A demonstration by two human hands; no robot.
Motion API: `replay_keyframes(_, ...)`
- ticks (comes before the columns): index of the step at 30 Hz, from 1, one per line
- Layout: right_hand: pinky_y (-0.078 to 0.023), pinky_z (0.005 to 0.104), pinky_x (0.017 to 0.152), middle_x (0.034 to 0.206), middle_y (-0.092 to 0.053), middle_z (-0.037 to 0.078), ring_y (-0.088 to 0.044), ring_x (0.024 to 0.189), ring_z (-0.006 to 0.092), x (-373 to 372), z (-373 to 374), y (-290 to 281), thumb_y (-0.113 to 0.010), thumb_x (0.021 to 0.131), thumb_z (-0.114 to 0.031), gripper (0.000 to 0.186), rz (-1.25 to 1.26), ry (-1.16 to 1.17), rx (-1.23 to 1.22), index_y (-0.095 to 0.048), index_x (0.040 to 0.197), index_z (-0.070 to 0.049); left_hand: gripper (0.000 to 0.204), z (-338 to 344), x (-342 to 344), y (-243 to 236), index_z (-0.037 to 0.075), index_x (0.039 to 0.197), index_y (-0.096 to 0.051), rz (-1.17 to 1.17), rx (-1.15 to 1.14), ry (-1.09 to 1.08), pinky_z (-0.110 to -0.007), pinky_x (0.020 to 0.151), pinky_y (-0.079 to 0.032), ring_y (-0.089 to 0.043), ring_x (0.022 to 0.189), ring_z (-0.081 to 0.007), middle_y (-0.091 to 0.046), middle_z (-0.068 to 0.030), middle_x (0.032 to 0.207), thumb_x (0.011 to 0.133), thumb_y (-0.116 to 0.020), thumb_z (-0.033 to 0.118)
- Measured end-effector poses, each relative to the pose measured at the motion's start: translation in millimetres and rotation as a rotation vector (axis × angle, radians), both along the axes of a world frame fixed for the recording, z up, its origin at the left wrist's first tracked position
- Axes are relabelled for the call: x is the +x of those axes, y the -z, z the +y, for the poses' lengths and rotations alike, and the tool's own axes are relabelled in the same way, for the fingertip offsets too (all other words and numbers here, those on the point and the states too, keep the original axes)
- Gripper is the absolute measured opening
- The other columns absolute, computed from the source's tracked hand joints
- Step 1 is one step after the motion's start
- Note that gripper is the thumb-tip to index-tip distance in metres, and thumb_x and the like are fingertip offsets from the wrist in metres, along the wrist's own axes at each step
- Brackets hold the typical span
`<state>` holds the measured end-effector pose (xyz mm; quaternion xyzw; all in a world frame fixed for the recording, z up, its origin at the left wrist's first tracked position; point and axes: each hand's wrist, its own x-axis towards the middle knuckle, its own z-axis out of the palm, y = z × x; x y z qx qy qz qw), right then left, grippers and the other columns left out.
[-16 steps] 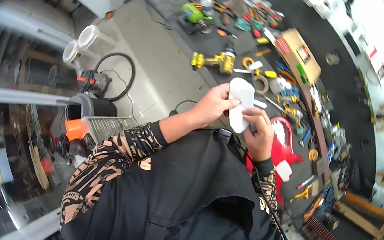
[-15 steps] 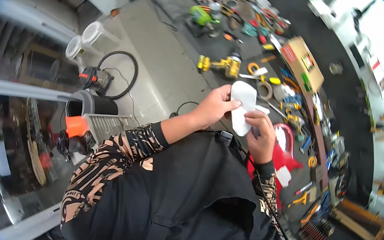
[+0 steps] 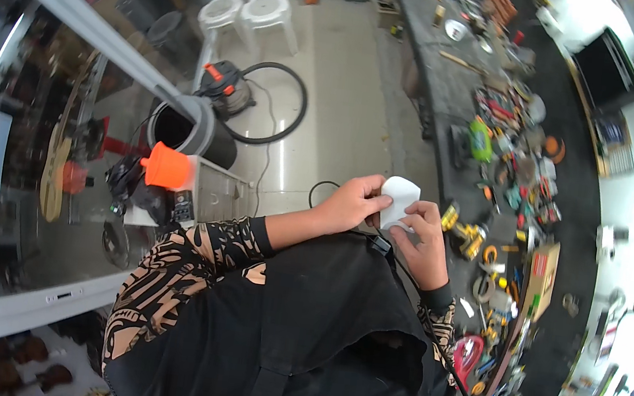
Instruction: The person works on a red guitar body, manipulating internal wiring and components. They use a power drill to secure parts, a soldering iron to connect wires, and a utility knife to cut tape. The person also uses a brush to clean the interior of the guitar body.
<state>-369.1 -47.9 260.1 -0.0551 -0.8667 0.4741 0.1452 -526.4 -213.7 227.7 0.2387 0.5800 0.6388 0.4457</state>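
Observation:
Between my two hands is a flat white piece with rounded corners [image 3: 399,198], held up in front of the black apron [image 3: 323,303]. My left hand [image 3: 352,203] pinches its left side, thumb lying on its face. Fingers of my right hand [image 3: 423,240] grip its right and lower part. A black cable runs down over the apron beside my right arm. Just right of my hands, a yellow drill [image 3: 470,240] lies on the dark workbench [image 3: 447,95].
Tools crowd the bench, with a cardboard box [image 3: 541,280] and part of a red guitar [image 3: 466,358]. A vacuum cleaner [image 3: 227,90], white stools [image 3: 266,7] and a black bin [image 3: 216,145] stand on the tiled floor [image 3: 345,106]. An orange funnel-like object [image 3: 169,166] sits left.
The view has turned left, so the bench runs down the right side and more floor shows. Both hands still hold the white piece, which appears shorter as more tilted or folded.

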Motion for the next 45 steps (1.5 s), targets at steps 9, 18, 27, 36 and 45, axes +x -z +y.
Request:
replay_keyframes(9,-0.051,0.0365,0.090,0.113,-0.056,0.012,-0.062,0.103,0.0252,-195.8,-2.3,17.1,-0.080,0.091,-0.003,0.023,-0.012,-0.124,-0.105,-0.061,0.104,-0.002,0.029,-49.0,-114.4,-24.4,-0.001,0.126,-0.065,0.296,-0.042,-0.185,-0.033,0.081,-0.055,-0.066,0.086,-0.0152,-0.069,-0.0070,0.097,0.105,-0.072,0.018)
replay_keyframes(18,-0.055,0.0330,0.091,0.123,-0.065,0.010,-0.069,0.103,0.0193,-389.0,-9.2,-44.7,-0.064,0.101,0.006,0.035,-0.113,-0.671,-0.204,-0.064,0.135,-0.002,0.023,-166.7,-278.8,64.5,0.001,0.124,-0.058,0.126,-0.014,-1.360,-0.033,0.057,-0.057,-0.070,0.065,-0.0174,-0.071,-0.0097,0.088,0.103,-0.065,0.007)
replay_keyframes(27,-0.053,0.0363,0.065,0.104,-0.074,0.013,-0.066,0.071,0.0217,-533.3,-147.2,-196.7,-0.071,0.094,-0.006,0.021,0.724,-1.470,-0.541,-0.080,0.114,-0.006,0.020,-448.5,-457.2,235.0,-0.009,0.115,-0.058,-0.091,-0.404,-2.127,-0.037,0.043,-0.053,-0.071,0.056,-0.0260,-0.071,-0.0196,0.078,0.097,-0.052,-0.002)
replay_keyframes(36,-0.052,0.0323,0.086,0.103,-0.060,0.005,-0.064,0.096,0.0168,-691.4,-19.3,-98.9,-0.059,0.103,-0.002,0.023,-0.117,-0.360,-0.729,-0.065,0.125,-0.002,0.047,-567.4,-512.1,322.4,0.003,0.091,-0.067,0.887,-1.301,-0.867,-0.059,0.079,-0.056,-0.071,0.088,-0.0495,-0.073,-0.0223,0.089,0.082,-0.095,0.039)
replay_keyframes(45,-0.054,0.0271,0.084,0.106,-0.064,-0.001,-0.064,0.096,0.0101,-817.5,223.5,104.6,-0.065,0.110,-0.016,0.029,-0.424,0.255,-0.821,-0.065,0.135,-0.002,0.025,-487.4,-550.3,244.6,0.003,0.090,-0.078,0.757,-2.075,-0.469,-0.054,0.071,-0.059,-0.075,0.078,-0.0434,-0.078,-0.0219,0.088,0.087,-0.081,0.027)
